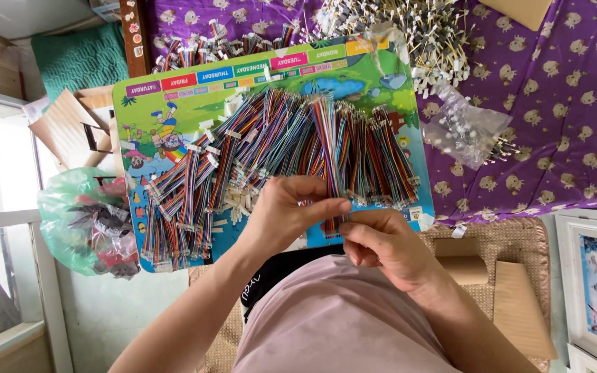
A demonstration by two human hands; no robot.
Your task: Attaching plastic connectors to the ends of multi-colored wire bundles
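Note:
Many bundles of multicoloured ribbon wires (pixel 271 148) lie fanned out on a colourful cartoon board (pixel 174 110). My left hand (pixel 286 211) and my right hand (pixel 381 243) meet over the board's near edge, pinching one thin strip of coloured wires (pixel 332 155) between their fingertips. The strip runs up from my fingers across the pile. Small white connectors (pixel 238 202) lie loose among the bundles just left of my left hand.
A purple patterned cloth (pixel 561 103) covers the surface at right, with a heap of white-tipped wires (pixel 423 34) and a clear plastic bag (pixel 464 128). A green plastic bag (pixel 88 221) of scraps sits at left. Cardboard pieces (pixel 519 304) lie at lower right.

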